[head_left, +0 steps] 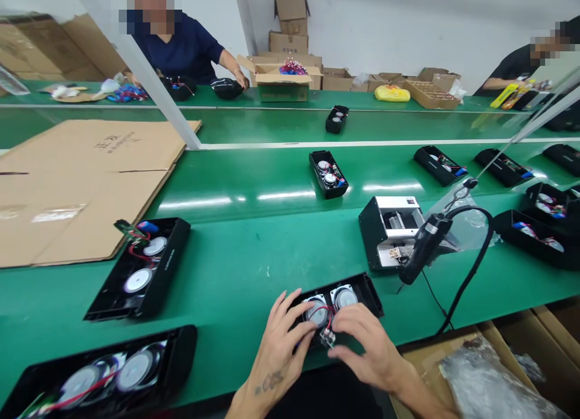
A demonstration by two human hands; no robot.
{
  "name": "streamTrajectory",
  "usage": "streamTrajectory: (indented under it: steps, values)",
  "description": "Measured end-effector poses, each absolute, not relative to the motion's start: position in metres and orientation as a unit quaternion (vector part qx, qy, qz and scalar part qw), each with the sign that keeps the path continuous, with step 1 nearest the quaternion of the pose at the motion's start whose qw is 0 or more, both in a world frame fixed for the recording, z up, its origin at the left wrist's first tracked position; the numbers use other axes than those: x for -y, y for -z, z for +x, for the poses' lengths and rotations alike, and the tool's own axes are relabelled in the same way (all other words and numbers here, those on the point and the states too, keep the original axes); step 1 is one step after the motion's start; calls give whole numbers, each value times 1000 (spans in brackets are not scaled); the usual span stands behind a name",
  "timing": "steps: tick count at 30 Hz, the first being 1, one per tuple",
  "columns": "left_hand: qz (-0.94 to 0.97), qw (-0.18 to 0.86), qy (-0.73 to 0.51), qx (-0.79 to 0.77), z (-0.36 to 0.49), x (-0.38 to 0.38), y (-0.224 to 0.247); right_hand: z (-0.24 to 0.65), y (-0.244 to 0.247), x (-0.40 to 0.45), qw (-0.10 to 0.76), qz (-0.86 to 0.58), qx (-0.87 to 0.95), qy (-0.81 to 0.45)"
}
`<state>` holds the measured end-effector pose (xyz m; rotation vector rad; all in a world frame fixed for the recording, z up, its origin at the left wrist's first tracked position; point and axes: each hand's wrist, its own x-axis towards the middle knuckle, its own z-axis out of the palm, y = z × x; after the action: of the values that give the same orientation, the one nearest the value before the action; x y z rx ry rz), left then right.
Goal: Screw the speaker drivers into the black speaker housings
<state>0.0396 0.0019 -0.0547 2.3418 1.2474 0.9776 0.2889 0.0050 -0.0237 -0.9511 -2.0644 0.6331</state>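
Observation:
A black speaker housing (369, 292) lies in front of me, open side up, with two round speakers (345, 297) set in it. Red wires run from the speakers to a small circuit board (327, 337) at the near edge. My left hand (283, 343) is over the left end of the housing, some fingers spread across it, index finger and thumb closed at the board's left side. With bent fingers and thumb, my right hand (371, 346) grips the board from the right. The fingertips partly hide the board.
An electric screwdriver (426, 247) hangs at right before a black-and-white machine (392, 232). More open housings (136, 268) lie at left and along the green bench (254, 244). Flat cardboard (90, 189) covers the left. A co-worker (181, 51) handles a black case opposite; another person sits far right.

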Motion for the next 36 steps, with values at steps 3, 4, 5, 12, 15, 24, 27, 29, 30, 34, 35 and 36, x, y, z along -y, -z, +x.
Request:
streamTrajectory:
  steps: [3,4,5,12,15,24,27,29,30,34,35,36]
  values:
    - [821,158,-339,-431,40,-3,52,278,31,-11,446,-410,754,-255]
    - [824,158,-335,-429,40,-3,51,278,30,-15,456,-422,740,-259]
    - [826,157,-331,-428,39,-3,50,279,28,-20,459,-424,736,-262]
    - [862,157,-225,-426,36,2,43,296,2,-25,138,-320,922,-170]
    - [873,148,-173,-431,42,4,46,289,3,-21,60,-341,929,-128]
    - [869,116,-199,-439,51,9,63,288,9,-32,6,-317,925,-208]
    - [872,101,-193,-439,51,9,61,289,9,-33,23,-311,923,-225]
    - [879,93,-180,-432,51,8,58,287,8,-31,31,-319,916,-242]
    - [883,89,-172,-427,51,7,56,287,8,-30,32,-323,913,-247]
    - [894,77,-152,-413,54,7,53,287,12,-22,30,-324,918,-227]
    - [895,73,-154,-412,55,9,55,287,14,-20,32,-319,922,-219]
    - [895,68,-160,-410,56,11,57,287,16,-18,34,-317,924,-211]
